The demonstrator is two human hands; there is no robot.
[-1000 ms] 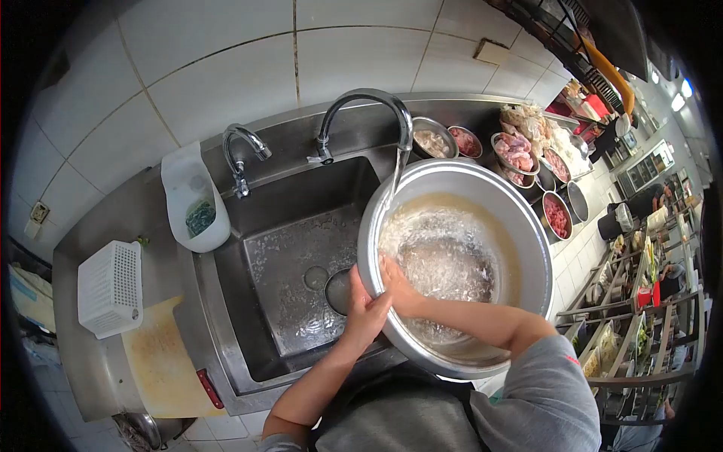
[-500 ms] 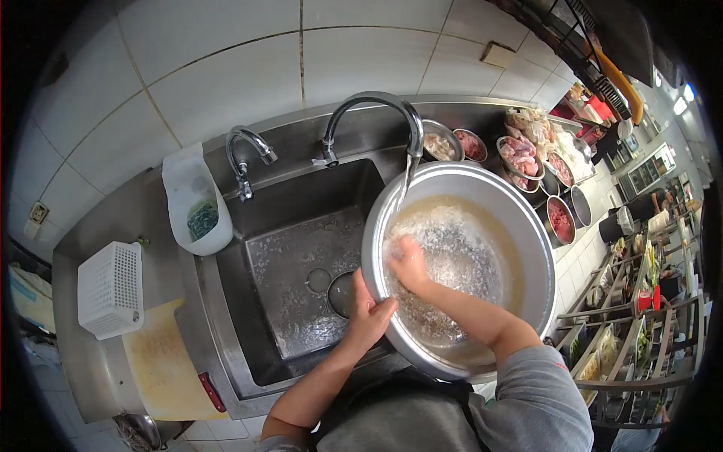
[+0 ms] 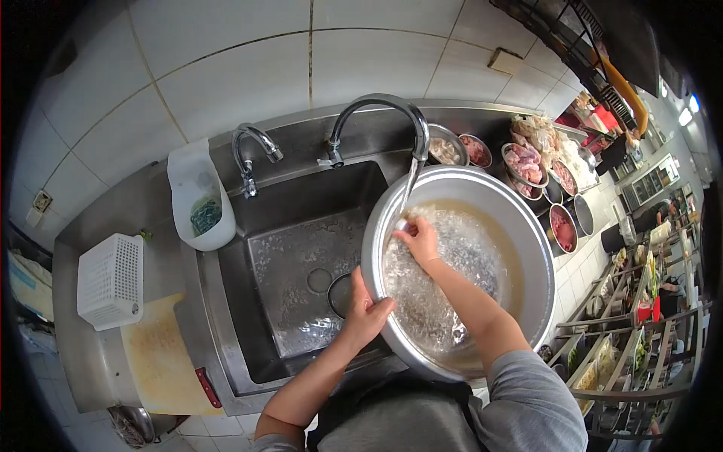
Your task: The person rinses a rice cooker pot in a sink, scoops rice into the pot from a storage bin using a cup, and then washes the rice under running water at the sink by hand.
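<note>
A large metal basin (image 3: 538, 282) of cloudy, bubbling water tilts beside the sink, with water from the taller faucet (image 3: 376, 100) running into it. My left hand (image 3: 367, 313) is closed on the basin's near left rim, thumb over the edge. Inside the basin, my right hand (image 3: 419, 239) is just above the water by the inner left wall, where the stream comes down. Its fingers are pinched together, and something small and pale shows at their tips, too small to name.
The sink (image 3: 290, 252) lies left of the basin, with a shorter faucet (image 3: 252, 143) behind it. A white plastic container (image 3: 184, 162), white basket (image 3: 109, 282), cutting board (image 3: 162, 354) and red-handled knife (image 3: 208, 388) are at left. Bowls of raw meat (image 3: 525, 162) stand behind the basin.
My right hand has come up out of the churning water and turned, its fingertips now near the stream. My left hand stays on the rim.
</note>
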